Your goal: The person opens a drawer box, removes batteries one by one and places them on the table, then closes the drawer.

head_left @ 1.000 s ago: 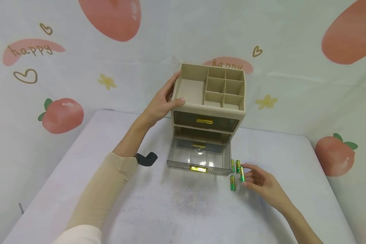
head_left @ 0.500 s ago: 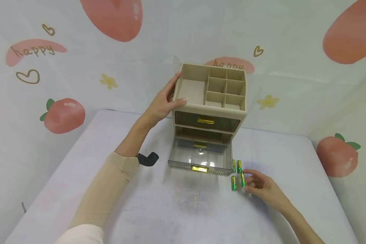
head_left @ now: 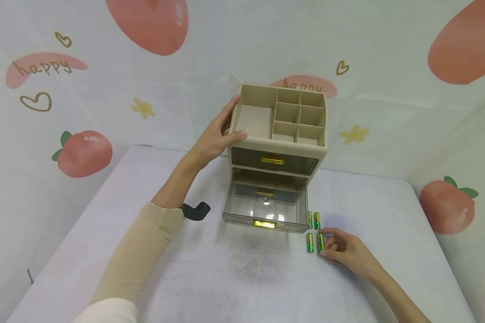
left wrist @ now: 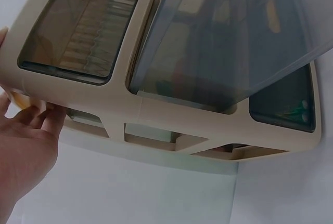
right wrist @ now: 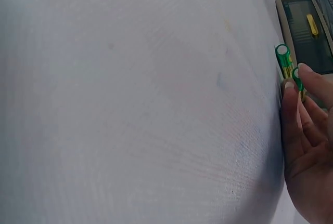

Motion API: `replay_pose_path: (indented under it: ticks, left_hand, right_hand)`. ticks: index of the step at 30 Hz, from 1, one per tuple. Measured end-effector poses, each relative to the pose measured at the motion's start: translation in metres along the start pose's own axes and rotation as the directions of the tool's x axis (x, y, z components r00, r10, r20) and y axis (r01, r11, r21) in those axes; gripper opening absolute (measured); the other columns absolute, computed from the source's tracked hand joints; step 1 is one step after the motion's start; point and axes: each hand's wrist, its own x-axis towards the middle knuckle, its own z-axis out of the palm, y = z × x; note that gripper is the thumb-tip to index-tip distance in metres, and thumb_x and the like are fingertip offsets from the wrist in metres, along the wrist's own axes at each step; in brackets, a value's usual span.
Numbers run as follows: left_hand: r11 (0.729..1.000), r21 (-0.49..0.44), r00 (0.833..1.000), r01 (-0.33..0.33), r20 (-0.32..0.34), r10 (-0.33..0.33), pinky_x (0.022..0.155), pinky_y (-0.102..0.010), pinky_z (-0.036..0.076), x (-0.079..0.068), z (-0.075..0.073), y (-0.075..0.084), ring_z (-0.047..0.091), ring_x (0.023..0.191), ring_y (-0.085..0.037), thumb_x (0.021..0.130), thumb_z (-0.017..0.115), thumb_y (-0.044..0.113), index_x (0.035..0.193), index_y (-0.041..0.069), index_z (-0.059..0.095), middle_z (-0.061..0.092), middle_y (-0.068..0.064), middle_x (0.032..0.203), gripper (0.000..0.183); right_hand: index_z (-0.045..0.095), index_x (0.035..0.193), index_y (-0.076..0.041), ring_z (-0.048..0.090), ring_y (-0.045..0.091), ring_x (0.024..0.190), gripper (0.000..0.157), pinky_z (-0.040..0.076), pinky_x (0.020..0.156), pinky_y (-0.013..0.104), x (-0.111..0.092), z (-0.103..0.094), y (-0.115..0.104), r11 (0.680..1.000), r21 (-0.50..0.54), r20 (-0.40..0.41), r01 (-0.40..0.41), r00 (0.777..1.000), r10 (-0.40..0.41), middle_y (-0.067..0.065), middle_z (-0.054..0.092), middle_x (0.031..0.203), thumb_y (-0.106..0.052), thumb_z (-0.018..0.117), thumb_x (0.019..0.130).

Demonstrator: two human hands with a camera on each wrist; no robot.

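Observation:
A beige desktop organizer (head_left: 276, 142) stands upright with its clear lower drawer (head_left: 242, 219) pulled out. My left hand (head_left: 211, 140) grips its left wall, thumb over the top rim; in the left wrist view some of those fingers lie behind the wall. Right of the drawer, my right hand (head_left: 349, 252) pinches a green-and-gold battery (head_left: 321, 242) by its two ends between thumb and index finger, down at the table. Close by lie more batteries: one (head_left: 310, 242) to its left, one (head_left: 317, 220) behind it, and one (head_left: 310, 219) against the drawer's side.
Above the open drawer is a closed dark drawer (head_left: 246, 158) with a gold handle. The organizer's top has a large compartment (head_left: 255, 121) and several small ones. A black strap-like piece (head_left: 196, 211) juts out by the left sleeve. Patterned cloth (head_left: 202, 58) hangs behind the white table (head_left: 202, 278).
My right hand has lowered its battery and shifted it slightly toward me, so it now stands level with the front battery. The left hand keeps its grip on the organizer.

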Motion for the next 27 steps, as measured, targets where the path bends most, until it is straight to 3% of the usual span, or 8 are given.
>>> replay_pose_path:
  ticks: [20,27]
  left_hand:
    - [1.000,0.014,1.000,0.006,-0.007,-0.005,0.116,-0.046,0.025,-0.0005,0.0005,0.0014,0.020,0.148,-0.027,0.095,0.060,0.007,0.162,0.017,0.011,0.009,-0.007,0.166,0.083]
    - [1.000,0.021,1.000,0.012,-0.006,-0.012,0.117,-0.044,0.024,-0.0009,0.0008,0.0014,0.019,0.149,-0.026,0.096,0.060,0.008,0.162,0.018,0.012,0.009,-0.005,0.166,0.082]
  right_hand:
    - [0.059,0.126,0.002,0.057,0.006,0.057,0.052,0.050,0.051,0.026,0.0044,0.0037,0.0017,0.995,-0.102,-0.035,0.019,0.999,-0.023,-0.003,0.059,0.075,-0.002,0.081,0.080]
    - [0.059,0.127,0.003,0.057,0.007,0.056,0.053,0.049,0.051,0.027,0.0040,0.0049,0.0041,0.996,-0.076,-0.041,0.040,0.998,-0.043,-0.001,0.058,0.075,-0.001,0.081,0.079]
